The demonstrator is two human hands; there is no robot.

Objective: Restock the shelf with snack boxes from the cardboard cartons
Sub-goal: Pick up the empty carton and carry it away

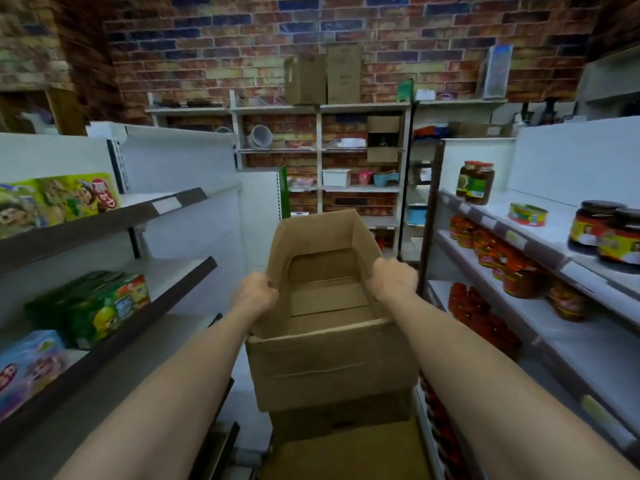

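Note:
An open, empty cardboard carton [329, 362] is held up in the aisle in front of me. My left hand [254, 294] grips its left wall and my right hand [393, 277] grips its right wall, fingers curled over the rims. Beneath it sits another cardboard carton [341, 417]. On the left shelf unit [114, 344] stand snack boxes: green ones [93, 306] on the middle tier, a purple-blue one [27, 365] nearer me, and yellow-green ones [59, 199] on the upper tier.
Jars and red packets [502, 258] fill the right shelves [554, 334]. A far rack against the brick wall holds cartons [322, 77], tubs and cups. The aisle is narrow, with shelf edges close on both sides.

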